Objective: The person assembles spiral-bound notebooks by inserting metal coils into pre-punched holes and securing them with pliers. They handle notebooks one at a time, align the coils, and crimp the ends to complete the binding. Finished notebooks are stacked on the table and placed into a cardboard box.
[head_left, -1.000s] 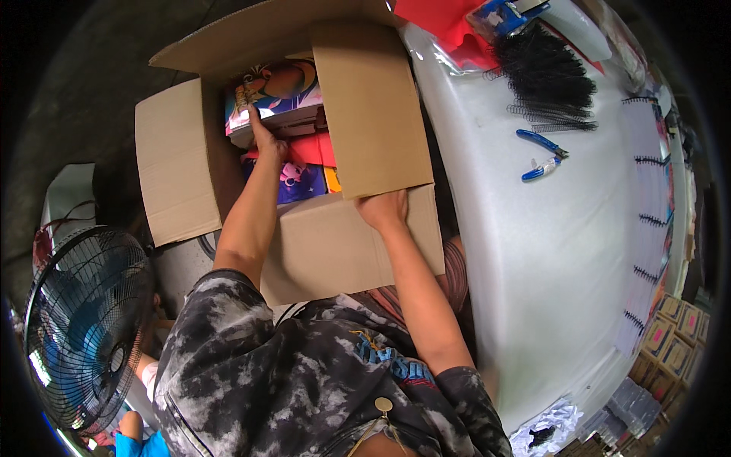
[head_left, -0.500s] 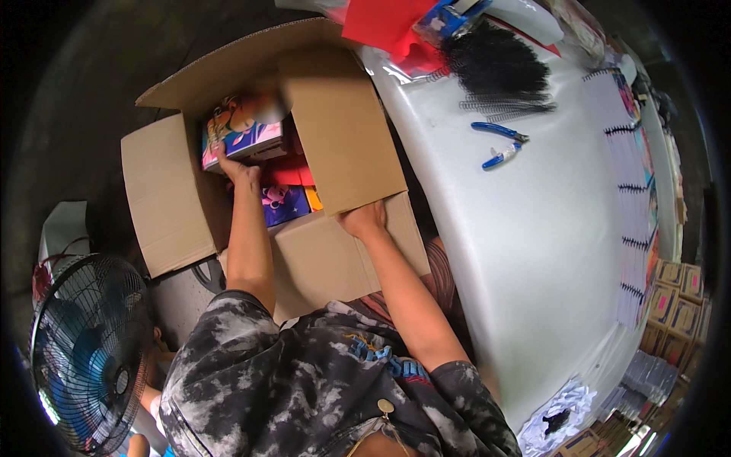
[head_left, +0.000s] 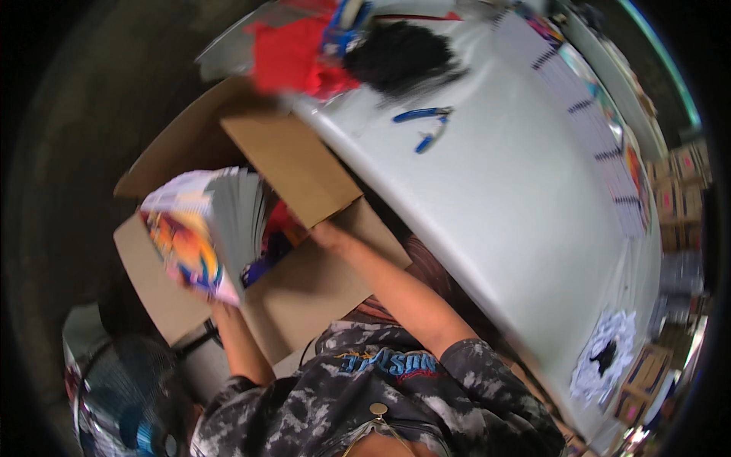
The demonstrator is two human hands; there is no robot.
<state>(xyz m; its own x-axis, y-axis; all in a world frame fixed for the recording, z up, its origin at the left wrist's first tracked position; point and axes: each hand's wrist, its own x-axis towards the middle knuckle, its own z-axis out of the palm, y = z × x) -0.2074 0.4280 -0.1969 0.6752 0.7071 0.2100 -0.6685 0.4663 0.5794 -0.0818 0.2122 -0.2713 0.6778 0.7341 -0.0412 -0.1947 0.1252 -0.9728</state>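
Observation:
A large open cardboard box (head_left: 293, 308) stands in front of me, its flaps spread. My left hand (head_left: 199, 288) is closed on a thick stack of notebooks (head_left: 186, 247) with a colourful printed cover, held tilted over the left side of the box, pages fanned toward its top. My right hand (head_left: 329, 234) grips the corner of the box's right flap (head_left: 293, 160); its fingertips are partly hidden behind the cardboard. Inside the box, partly covered by the stack, lie something red (head_left: 282, 221) and a dark blue printed item (head_left: 255, 272).
At the right runs a white-covered table (head_left: 487, 206) with blue-handled cutting pliers (head_left: 422, 126), a heap of black spiral wires (head_left: 400, 57), red sheets (head_left: 293, 57) and a row of spiral-bound notebooks (head_left: 601, 145). A fan (head_left: 126, 396) stands at lower left; stacked cartons (head_left: 678, 186) are beyond the table.
My left hand has lifted the notebook stack up out of the box and tipped it leftward. My right hand stays on the flap. The whole view has turned and shifted.

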